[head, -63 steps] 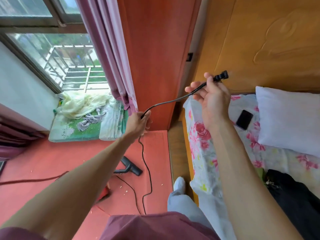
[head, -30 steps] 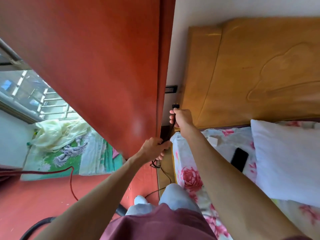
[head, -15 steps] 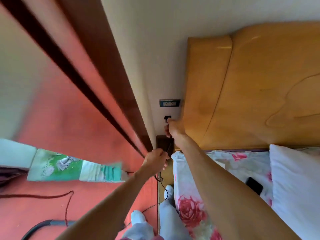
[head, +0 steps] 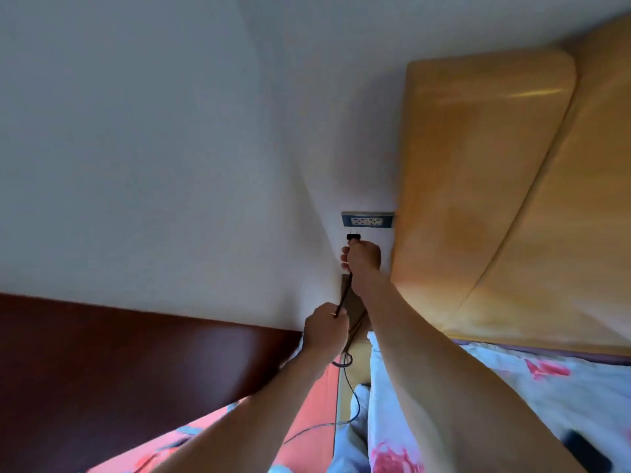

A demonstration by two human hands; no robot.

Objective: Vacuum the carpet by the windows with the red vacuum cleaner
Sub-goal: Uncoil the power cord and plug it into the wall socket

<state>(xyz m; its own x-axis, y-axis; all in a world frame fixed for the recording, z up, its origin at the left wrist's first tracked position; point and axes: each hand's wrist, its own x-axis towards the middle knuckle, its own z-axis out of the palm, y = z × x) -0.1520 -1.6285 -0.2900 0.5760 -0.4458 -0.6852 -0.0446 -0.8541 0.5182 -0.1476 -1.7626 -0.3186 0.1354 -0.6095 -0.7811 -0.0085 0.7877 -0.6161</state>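
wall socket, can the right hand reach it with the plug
Probably yes: the right hand holds the plug just below the wall socket, prongs pointing at it, with nothing between them.

Worn on the head, wide-angle, facing forward at the white wall (head: 170,148), with the wall socket (head: 368,220) a little right of frame centre. Close in: within arm's reach of the socket, with the right hand (head: 362,259) just below it and the left hand (head: 325,327) lower, below and left of it. Takes in the wooden headboard (head: 512,199) right of the socket, the floral bed sheet (head: 512,387) below and to the right, and a dark red panel (head: 119,370) below and to the left. Bends straight edges strongly toward the frame borders. Slightly blurred throughout.
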